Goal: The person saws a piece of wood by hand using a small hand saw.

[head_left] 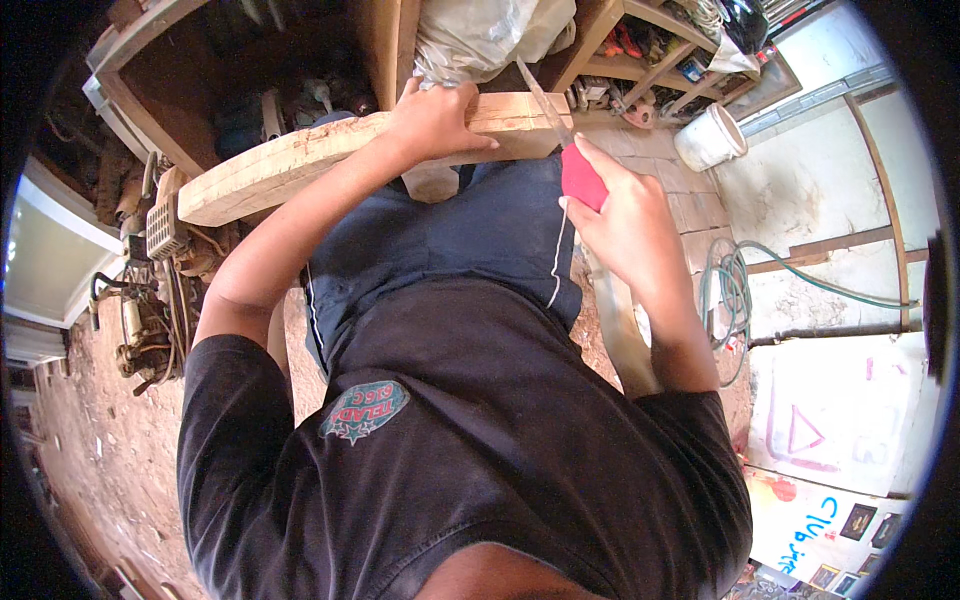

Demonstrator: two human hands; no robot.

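A long pale wooden board (240,183) lies crosswise in front of me, over the tops of my legs in dark trousers. My left hand (435,128) grips it right of its middle, fingers over the far edge and thumb along the near side. My right hand (625,215) is wrapped round the red handle (582,178) of a narrow-bladed tool that looks like a hand saw. Its metal blade (542,92) points away from me across the board's right end; whether it touches the wood I cannot tell.
Wooden shelving (390,40) stands beyond the board, with a pale plastic sheet (460,35) and clutter. Rusty machinery (135,320) sits at the left. A white bucket (705,140) and a coiled green hose (725,290) are at the right, beside pale marked panels (830,400).
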